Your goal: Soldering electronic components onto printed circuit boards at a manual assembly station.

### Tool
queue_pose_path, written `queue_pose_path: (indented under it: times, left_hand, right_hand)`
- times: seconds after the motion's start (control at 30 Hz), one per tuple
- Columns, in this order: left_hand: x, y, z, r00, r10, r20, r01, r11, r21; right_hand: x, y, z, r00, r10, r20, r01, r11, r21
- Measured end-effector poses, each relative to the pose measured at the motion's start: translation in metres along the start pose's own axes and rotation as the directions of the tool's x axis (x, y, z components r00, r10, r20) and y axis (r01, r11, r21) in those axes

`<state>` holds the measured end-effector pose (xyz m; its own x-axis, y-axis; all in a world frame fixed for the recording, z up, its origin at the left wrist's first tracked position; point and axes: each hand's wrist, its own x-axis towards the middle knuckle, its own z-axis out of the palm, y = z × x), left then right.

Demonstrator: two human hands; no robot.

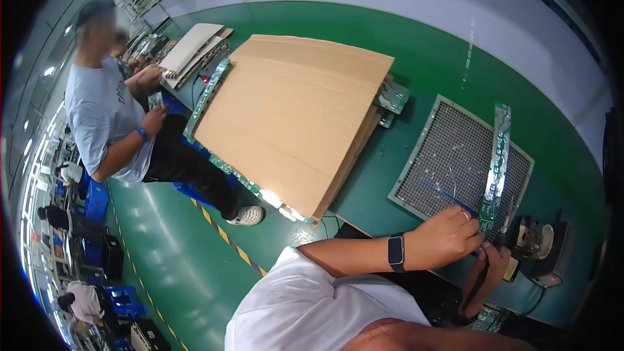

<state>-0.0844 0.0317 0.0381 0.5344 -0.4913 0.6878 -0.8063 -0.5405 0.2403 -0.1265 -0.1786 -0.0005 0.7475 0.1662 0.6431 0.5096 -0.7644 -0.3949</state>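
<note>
A long, narrow green circuit board strip (495, 159) with silvery patches lies across a framed grid panel (445, 136). My left hand (448, 237), wearing a ring and a dark watch, is closed at the strip's near end. From its fingers a thin blue tool (448, 193) points left over the grid; its kind is unclear. My right hand (494, 263) is closed just below, its fingertips meeting the same end of the strip. A slim dark thing runs along that hand to a black wristband, and I cannot make out what it is. The fingertips partly hide the strip's end.
Right of my hands stands a dark bench device (549, 253) with a small red light and a cable. A large cardboard sheet (292, 117) lies over stacked boards to the left. Beyond it a person (110, 104) holds a small board. Striped floor tape (221, 234) runs below.
</note>
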Motion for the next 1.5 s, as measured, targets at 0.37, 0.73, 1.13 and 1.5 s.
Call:
queue_pose_path:
  times: [0.37, 0.73, 1.13, 1.5]
  left_hand:
    - [0.019, -0.008, -0.010, 0.963, -0.013, 0.270, 0.059, 0.985, -0.160]
    - [0.020, -0.007, 0.015, 0.965, -0.029, 0.262, 0.092, 0.968, -0.234]
    - [0.042, -0.036, 0.028, 0.965, -0.247, 0.086, 0.236, 0.964, 0.123]
    - [0.048, -0.042, 0.050, 0.981, -0.188, 0.054, 0.173, 0.962, 0.214]
  right_hand:
    - [0.024, -0.009, 0.013, 0.990, -0.034, -0.136, 0.050, 0.992, 0.116]
    - [0.001, 0.022, -0.004, 0.997, -0.009, -0.071, 0.014, 0.997, 0.071]
    - [0.008, 0.035, -0.014, 0.907, 0.397, -0.141, -0.302, 0.845, 0.441]
    - [0.022, 0.041, -0.008, 0.881, 0.465, -0.084, -0.371, 0.792, 0.485]
